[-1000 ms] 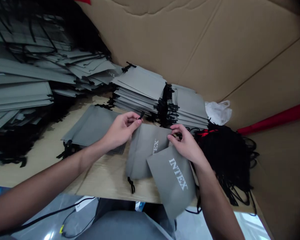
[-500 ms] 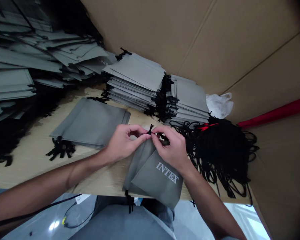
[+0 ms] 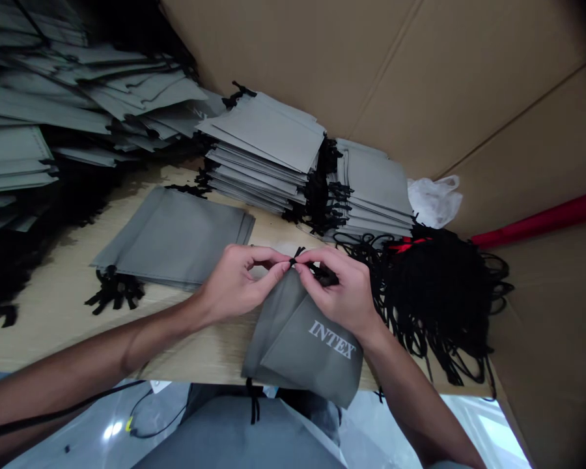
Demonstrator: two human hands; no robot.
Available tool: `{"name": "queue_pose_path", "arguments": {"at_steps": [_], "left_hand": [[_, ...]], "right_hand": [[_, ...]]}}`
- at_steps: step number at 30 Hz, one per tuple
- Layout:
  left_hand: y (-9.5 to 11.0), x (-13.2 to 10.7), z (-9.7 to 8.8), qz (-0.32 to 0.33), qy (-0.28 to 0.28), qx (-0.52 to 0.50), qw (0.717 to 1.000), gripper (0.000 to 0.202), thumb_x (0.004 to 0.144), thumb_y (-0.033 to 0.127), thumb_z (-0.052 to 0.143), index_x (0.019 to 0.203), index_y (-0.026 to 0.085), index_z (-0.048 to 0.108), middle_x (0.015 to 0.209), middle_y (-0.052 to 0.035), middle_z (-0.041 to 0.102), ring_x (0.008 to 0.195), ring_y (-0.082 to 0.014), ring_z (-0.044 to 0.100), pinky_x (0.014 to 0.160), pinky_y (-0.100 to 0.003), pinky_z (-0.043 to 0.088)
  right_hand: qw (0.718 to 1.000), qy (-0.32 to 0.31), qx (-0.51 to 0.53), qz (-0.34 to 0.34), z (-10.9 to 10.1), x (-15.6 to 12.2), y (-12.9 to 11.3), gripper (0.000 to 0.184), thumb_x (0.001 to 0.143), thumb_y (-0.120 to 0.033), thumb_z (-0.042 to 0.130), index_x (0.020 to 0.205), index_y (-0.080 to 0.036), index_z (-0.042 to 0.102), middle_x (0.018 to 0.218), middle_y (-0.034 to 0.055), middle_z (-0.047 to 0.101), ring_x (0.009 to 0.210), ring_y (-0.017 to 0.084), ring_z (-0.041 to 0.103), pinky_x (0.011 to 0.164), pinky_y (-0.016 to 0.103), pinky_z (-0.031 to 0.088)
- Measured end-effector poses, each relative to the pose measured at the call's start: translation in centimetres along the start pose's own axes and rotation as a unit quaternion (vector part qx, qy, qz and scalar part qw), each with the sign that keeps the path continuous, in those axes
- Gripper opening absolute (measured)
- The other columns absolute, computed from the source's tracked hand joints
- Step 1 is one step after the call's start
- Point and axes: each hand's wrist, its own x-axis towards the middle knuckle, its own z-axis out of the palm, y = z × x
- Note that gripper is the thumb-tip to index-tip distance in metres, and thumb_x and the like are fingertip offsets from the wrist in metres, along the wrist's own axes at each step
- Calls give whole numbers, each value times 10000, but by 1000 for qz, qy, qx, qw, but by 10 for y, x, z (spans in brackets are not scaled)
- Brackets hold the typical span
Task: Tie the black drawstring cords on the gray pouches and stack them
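Grey INTEX drawstring pouch [image 3: 305,345] lies at the worktop's [image 3: 58,306] near edge; left hand [image 3: 237,283] and right hand [image 3: 339,290] meet at its top, both pinching the black drawstring [image 3: 295,259]; a loose black cord pile [image 3: 439,293] lies just right; stacked grey pouches [image 3: 268,156] stand behind.

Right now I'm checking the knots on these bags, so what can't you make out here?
Head view only:
- Cord end: too small, pinched between left hand and right hand.
- Bag mouth: covered by both hands.
- Left stacks: cut off by the edge, dark.
- Black cord pile: tangled.
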Motion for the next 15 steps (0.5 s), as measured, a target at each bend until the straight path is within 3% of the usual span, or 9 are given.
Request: {"name": "queue_pose_path", "arguments": {"at_steps": [7,15], "left_hand": [[2,6,-10,146,-24,87,985,138,1016,175,696,1058,176,827,981,-7,843,872,-107,785,800,-187,574],[0,8,-15,275,-8,127,953,166,968,87,739,1104,181,747,1000,-35,826,901,-139,790,867,-231,638]], "right_hand": [[998,-4,32,59,-2,-2,-1,123,936,-143,750,1019,-230,776,936,-6,804,791,147,735,746,291,594],[998,-16,27,54,-3,-1,-5,130,924,-129,731,1010,-220,766,919,-2,795,797,150,737,759,293,599]]}}
